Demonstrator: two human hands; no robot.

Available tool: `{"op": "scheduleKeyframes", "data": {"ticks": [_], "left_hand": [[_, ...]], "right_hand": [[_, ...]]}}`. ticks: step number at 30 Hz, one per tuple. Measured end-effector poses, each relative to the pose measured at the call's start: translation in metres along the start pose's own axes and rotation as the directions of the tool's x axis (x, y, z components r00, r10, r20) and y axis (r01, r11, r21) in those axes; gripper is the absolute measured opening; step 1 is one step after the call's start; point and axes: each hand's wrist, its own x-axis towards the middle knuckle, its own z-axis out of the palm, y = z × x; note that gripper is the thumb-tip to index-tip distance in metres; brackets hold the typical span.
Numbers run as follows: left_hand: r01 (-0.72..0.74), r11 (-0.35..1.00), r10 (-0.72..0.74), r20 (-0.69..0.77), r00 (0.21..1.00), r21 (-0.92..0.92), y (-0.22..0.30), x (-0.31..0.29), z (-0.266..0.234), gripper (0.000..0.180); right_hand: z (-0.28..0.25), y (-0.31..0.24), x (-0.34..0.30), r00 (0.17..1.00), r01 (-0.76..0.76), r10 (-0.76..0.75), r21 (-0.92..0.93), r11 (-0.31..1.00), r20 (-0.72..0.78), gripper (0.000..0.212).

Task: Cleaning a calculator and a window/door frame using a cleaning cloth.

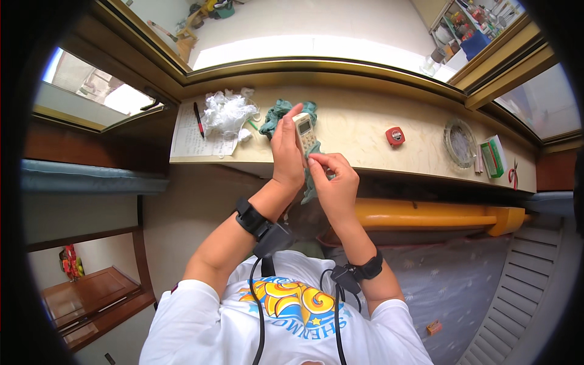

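My left hand [286, 155] grips a small pale remote control [304, 132] upright over the edge of a marble window ledge [359, 131]. My right hand [331, 179] pinches a teal cloth [309, 182] against the remote's lower end, and the cloth hangs down between my hands. More teal cloth [277, 115] lies bunched on the ledge just behind the remote.
On the ledge lie a crumpled white plastic bag [226, 112], a written sheet of paper [194, 137] with a pen [198, 118], a red tape measure [395, 135], a glass ashtray [459, 143], a green box [491, 158] and red scissors [514, 174]. An orange rail [426, 214] runs below.
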Motion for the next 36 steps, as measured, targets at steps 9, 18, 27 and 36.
{"op": "scheduleKeyframes", "data": {"ticks": [9,18,27,36], "left_hand": [[0.182,0.958,-0.186,0.002,0.982,-0.221,0.008,0.001,-0.001,0.049],[0.208,0.958,-0.213,-0.001,0.977,-0.198,0.004,0.002,-0.006,0.047],[0.226,0.957,-0.230,0.001,0.973,-0.179,-0.001,0.000,-0.007,0.046],[0.206,0.969,-0.207,0.008,0.978,-0.138,-0.002,-0.001,-0.009,0.048]], "right_hand": [[-0.009,-0.003,0.009,0.998,-0.057,0.059,0.057,0.997,-0.034,0.011],[-0.009,0.003,0.002,0.996,0.091,-0.090,-0.151,0.984,0.013,0.009],[-0.002,-0.002,0.003,0.954,0.301,-0.290,-0.278,0.912,0.079,0.006],[-0.006,0.005,0.007,0.874,0.476,-0.466,-0.422,0.771,0.134,0.010]]}}
